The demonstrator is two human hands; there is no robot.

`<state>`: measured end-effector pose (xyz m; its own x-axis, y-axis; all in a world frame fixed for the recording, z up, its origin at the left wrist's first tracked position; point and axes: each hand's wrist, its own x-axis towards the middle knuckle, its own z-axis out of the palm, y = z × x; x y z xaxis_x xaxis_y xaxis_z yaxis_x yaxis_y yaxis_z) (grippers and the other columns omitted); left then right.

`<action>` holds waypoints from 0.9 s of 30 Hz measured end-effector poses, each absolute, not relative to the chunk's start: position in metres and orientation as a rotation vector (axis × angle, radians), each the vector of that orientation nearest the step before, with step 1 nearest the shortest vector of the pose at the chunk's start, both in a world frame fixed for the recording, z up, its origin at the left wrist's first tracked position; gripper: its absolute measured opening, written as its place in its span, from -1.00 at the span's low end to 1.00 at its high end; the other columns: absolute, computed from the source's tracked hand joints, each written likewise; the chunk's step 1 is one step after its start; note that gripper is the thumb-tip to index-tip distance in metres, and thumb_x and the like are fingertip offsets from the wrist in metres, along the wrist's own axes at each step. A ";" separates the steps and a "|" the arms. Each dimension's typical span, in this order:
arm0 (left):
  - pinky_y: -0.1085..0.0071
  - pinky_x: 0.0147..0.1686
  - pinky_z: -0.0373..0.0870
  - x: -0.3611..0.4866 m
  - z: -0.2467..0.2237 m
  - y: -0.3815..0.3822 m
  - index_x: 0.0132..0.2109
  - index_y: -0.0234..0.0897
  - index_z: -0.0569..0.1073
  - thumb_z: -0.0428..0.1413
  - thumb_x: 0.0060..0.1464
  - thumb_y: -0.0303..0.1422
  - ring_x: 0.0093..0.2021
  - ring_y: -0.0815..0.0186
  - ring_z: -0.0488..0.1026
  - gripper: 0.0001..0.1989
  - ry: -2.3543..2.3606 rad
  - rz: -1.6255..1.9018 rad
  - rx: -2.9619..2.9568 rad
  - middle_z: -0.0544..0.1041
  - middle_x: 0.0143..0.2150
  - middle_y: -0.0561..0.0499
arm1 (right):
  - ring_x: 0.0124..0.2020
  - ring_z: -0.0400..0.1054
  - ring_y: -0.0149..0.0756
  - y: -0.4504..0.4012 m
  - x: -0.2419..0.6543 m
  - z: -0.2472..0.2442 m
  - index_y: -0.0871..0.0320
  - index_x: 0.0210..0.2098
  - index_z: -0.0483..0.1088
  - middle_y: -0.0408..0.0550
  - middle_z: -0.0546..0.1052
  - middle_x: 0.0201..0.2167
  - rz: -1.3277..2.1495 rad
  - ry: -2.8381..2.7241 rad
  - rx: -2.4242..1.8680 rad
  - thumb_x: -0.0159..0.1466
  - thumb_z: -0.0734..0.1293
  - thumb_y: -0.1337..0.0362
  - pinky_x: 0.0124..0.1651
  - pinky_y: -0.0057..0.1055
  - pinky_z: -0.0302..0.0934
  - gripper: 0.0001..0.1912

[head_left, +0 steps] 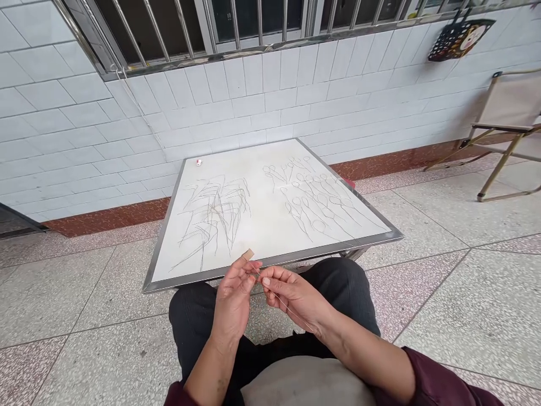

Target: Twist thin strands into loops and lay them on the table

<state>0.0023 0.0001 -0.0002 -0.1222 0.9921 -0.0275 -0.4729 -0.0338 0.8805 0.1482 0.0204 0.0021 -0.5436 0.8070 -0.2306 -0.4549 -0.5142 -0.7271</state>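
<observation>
My left hand (234, 299) is closed on one end of a thin wire, with a tan strip (248, 255) around or at the tip of a finger. Right beside it, my right hand (289, 293) pinches the same thin wire (298, 317), which trails below the palm toward the wrist. Both hands are above my lap, at the near edge of a white table (257, 225). Bent thin wires (215, 208) lie in a loose pile on its left half. Several wires with looped ends (323, 200) are spread over its right half.
A small red and white item (199, 162) sits at the table's far left corner. Behind the table is a tiled wall (236, 107) under a barred window. A folding chair (509, 104) stands at the right, and a patterned bag (459, 40) hangs above it.
</observation>
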 end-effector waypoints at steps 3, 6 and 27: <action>0.38 -0.03 0.33 0.005 0.006 -0.003 -0.05 -0.17 0.61 0.35 -0.08 -0.37 -0.20 0.34 0.46 -0.63 1.054 1.586 0.750 0.57 -0.29 0.03 | -0.52 0.18 -0.51 0.016 0.143 0.000 0.15 -0.34 0.48 -0.22 0.40 -0.49 1.938 -0.936 -0.746 0.03 0.57 0.09 -0.42 -0.52 0.12 -0.66; 0.40 -0.08 0.34 0.009 0.009 -0.008 -0.03 -0.18 0.60 0.36 -0.10 -0.37 -0.26 0.38 0.45 -0.59 1.101 1.600 0.699 0.54 -0.33 0.07 | -0.46 0.22 -0.46 0.011 0.139 -0.001 0.13 -0.34 0.48 -0.19 0.43 -0.45 1.778 -1.065 -0.758 0.06 0.54 0.08 -0.37 -0.49 0.17 -0.69; 0.55 -0.31 0.34 0.024 0.023 -0.019 0.11 -0.16 0.48 0.34 -0.09 -0.47 -0.39 0.48 0.41 -0.44 0.973 1.657 0.515 0.47 -0.38 0.14 | -0.46 0.28 -0.37 -0.005 0.140 0.000 0.09 -0.29 0.46 -0.16 0.41 -0.47 1.028 -1.583 -0.878 0.20 0.34 0.37 -0.36 -0.41 0.21 -0.90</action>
<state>0.0238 -0.0190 0.0227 -0.3123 0.9391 -0.1433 -0.5830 -0.0703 0.8094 0.1403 -0.0047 -0.0001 -0.2242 0.9082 0.3535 0.0466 0.3723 -0.9269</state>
